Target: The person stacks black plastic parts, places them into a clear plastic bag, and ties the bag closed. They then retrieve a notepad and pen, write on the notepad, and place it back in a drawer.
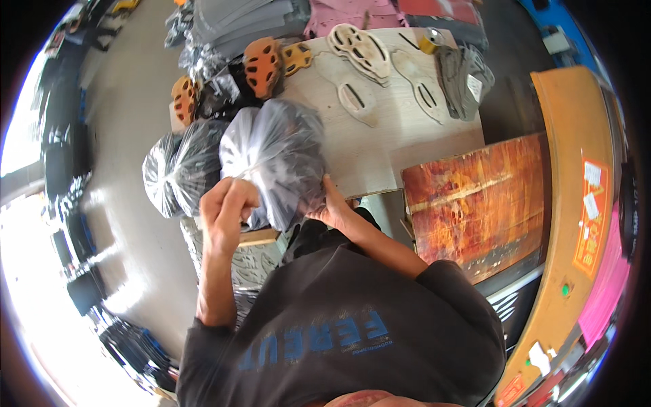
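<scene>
A clear plastic bag point(288, 146) stuffed with dark contents stands at the table's near left edge, its gathered neck facing me. My left hand point(229, 203) is closed in a fist at that neck and seems to pinch the plastic; the fingertips are partly hidden. From the other side, my right hand point(331, 203) grips the lower right of the same bag, thumb up and fingers partly beneath it. A second tied clear bag point(178, 169), also with dark contents, sits just left of it.
On the pale table point(380, 152) lie orange cut-out templates point(263, 68), cream templates point(359, 51) and a dark grey stack point(461, 81). Grey sheets point(244, 24) and pink material point(352, 15) lie behind. To the right are a stained reddish-brown board point(478, 200) and a curved orange machine point(569, 163).
</scene>
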{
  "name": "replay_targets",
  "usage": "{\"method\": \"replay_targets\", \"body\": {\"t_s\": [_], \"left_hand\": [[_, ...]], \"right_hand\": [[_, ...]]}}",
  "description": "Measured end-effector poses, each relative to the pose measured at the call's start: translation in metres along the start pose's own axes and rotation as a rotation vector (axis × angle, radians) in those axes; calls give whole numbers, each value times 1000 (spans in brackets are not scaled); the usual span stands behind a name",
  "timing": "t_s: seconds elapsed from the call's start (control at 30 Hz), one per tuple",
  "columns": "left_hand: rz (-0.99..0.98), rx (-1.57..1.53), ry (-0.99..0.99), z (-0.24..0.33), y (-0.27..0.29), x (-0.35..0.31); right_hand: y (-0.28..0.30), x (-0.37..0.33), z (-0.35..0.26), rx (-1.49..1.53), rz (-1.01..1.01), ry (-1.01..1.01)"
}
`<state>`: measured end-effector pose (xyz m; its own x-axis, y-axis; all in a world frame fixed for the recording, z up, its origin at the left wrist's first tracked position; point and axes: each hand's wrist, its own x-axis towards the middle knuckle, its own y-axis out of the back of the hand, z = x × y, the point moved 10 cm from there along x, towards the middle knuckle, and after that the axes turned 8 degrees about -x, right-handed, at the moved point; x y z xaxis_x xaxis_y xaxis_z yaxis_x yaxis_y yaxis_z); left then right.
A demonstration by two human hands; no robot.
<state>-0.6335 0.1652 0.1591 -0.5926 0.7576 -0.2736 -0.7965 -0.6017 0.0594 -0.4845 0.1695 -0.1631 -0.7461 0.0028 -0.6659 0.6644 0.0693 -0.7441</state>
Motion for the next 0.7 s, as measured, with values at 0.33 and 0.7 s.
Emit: {"method": "replay_targets", "body": {"t_s": [0.33, 0.7], "left_hand": [[393, 958, -279, 49, 58, 14], [-1078, -464, -800, 252, -170, -104]], "right_hand": [[67, -32, -1, -488, 264, 288], [150, -394, -63, -563, 793, 870]]}}
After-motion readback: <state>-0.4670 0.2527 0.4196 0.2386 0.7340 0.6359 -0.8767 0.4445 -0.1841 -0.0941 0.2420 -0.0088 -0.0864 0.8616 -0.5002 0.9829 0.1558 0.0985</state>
